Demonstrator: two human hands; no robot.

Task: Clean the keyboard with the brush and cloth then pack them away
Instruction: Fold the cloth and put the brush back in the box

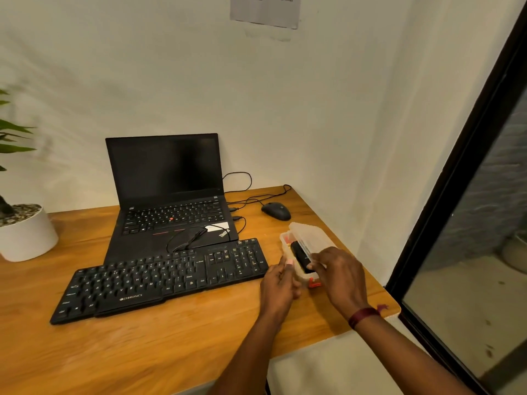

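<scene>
Black keyboard on wooden bench, just before open laptop; mouse beyond clear case, lid up, right of keyboard; left grip holds case rim, right grip pinches black brush inside

Black keyboard lies flat on desk, black brush inside open clear case beside it.

Reaches forward with both forearms. Grips clear case with left hand, knuckles up, fingers curled. Curls right hand fingertips onto same case, palm down, maroon band at wrist.
</scene>
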